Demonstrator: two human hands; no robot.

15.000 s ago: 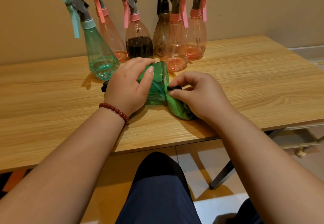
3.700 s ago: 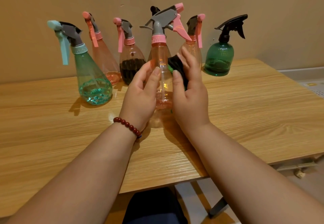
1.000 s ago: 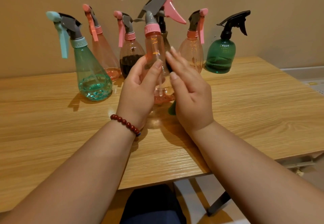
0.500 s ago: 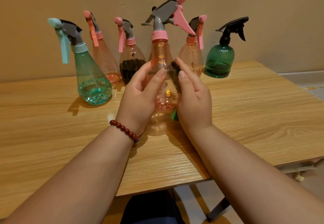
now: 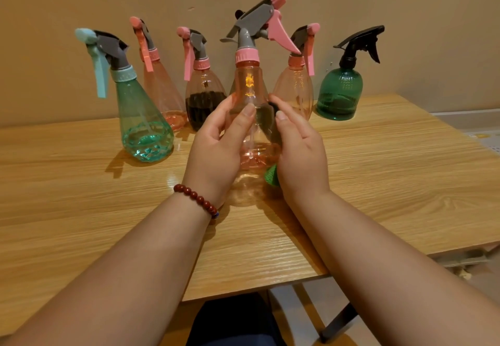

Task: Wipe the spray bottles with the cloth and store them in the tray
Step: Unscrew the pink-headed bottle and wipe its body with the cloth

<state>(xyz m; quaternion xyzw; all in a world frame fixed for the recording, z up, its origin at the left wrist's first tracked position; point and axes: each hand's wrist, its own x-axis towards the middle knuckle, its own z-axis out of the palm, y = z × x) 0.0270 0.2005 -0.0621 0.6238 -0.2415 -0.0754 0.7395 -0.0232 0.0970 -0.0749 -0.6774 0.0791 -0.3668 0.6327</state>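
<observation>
Pink-tinted clear plastic: that is the pink bottle (image 5: 247,94) we have in hand, head view, the only view given. It is upright, centre frame, lifted just above the bench (image 5: 392,169) as far as we can judge, trigger head pointing right.

Left hand (image 5: 216,150), bead bracelet (image 5: 196,199) at the wrist, grips the bottle's left side, its fingers (image 5: 244,121) curled round the body. Right hand (image 5: 300,156) presses the cloth (image 5: 272,176) against the right side. Its fingers (image 5: 286,126) are lightly curved over the cloth, a dark fold shows between them and the bottle, and a green corner hangs out under the palm.

Behind, along the wall, these stand on the bench:
- teal bottle (image 5: 143,123), far left
- two more pink ones (image 5: 162,88) (image 5: 295,88)
- one with dark liquid (image 5: 205,96)
- green bottle (image 5: 339,94), set apart at far right

A black sprayer head peeks out behind the held one; we cannot tell more of it.

Step in hand, our judgement: wiping the body of the pink bottle, mid-task, with most bottles not yet wiped.

Next move calls for turning the bottle in the left hand so the cloth reaches the hidden side and the neck, then putting it away. We see no tray in frame, so we cannot say where it goes.
</observation>
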